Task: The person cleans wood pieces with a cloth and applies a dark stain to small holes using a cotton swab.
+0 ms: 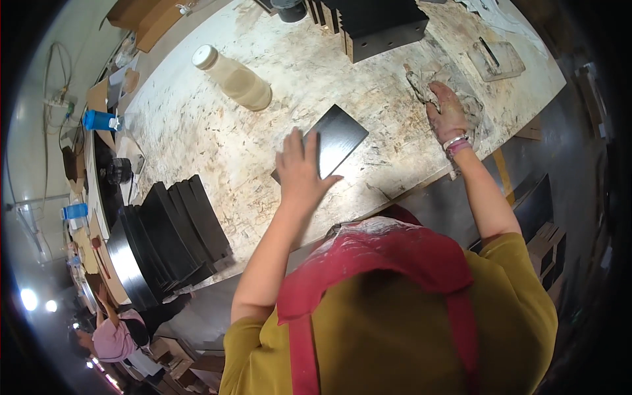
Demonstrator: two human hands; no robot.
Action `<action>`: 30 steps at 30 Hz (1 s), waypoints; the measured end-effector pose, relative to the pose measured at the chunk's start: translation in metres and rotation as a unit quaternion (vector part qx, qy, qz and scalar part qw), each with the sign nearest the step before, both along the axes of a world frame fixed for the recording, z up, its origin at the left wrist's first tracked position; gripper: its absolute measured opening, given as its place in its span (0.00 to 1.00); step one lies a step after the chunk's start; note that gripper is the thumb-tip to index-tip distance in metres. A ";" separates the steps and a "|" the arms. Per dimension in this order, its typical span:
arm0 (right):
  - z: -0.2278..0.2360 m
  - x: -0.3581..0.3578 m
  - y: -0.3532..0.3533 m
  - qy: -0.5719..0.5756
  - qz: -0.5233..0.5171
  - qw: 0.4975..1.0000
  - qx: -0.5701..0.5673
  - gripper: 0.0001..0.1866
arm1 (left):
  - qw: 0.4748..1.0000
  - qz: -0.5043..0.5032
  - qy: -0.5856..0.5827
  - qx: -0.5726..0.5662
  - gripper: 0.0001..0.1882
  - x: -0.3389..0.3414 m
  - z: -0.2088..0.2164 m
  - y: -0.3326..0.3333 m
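A dark, glossy rectangular panel (340,136) lies at a slant on the worktable in front of me. My left hand (300,166) rests on its left part with fingers spread and thumb out, covering some of it. To the right, my right hand (448,113) is curled over a crumpled, stained grey rag (471,104) on the table, its fingers closed on the cloth. The fingertips are partly lost against the rag.
A bottle with pale contents (240,82) stands at the far left of the worktable (217,145). Dark panels stack at near left (174,230) and at the back (385,29). A flat pale block (497,60) with a dark stick lies far right. Another person (115,336) is at lower left.
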State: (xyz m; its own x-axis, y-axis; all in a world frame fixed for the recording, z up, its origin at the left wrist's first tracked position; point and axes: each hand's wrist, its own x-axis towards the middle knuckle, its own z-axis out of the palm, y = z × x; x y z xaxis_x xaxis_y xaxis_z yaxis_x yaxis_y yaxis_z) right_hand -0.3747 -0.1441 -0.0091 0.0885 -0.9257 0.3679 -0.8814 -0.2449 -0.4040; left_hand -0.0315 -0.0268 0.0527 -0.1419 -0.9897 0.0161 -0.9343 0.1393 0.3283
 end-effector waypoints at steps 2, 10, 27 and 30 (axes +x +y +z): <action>0.004 0.001 -0.001 -0.010 0.013 1.000 0.009 0.23 | 1.000 -0.028 -0.011 0.009 0.47 -0.003 0.000 -0.020; -0.002 -0.006 0.000 -0.034 0.040 0.999 -0.011 0.23 | 0.371 -0.019 0.871 0.323 0.51 0.033 0.050 -0.044; 0.003 -0.007 -0.003 -0.055 0.073 0.996 -0.007 0.22 | 0.357 0.003 0.915 0.186 0.53 -0.007 0.063 -0.009; 0.002 -0.011 -0.004 -0.048 0.104 0.993 -0.015 0.23 | 0.349 -0.008 0.919 0.184 0.53 -0.017 0.061 -0.008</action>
State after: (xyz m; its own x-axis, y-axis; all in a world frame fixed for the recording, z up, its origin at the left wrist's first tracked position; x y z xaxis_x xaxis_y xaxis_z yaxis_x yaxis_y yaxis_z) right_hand -0.3857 -0.1484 -0.0075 0.2404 -0.8793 0.4111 -0.7674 -0.4315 -0.4743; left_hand -0.0488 -0.0346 0.1141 -0.2323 -0.9720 -0.0337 0.9011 -0.2282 0.3687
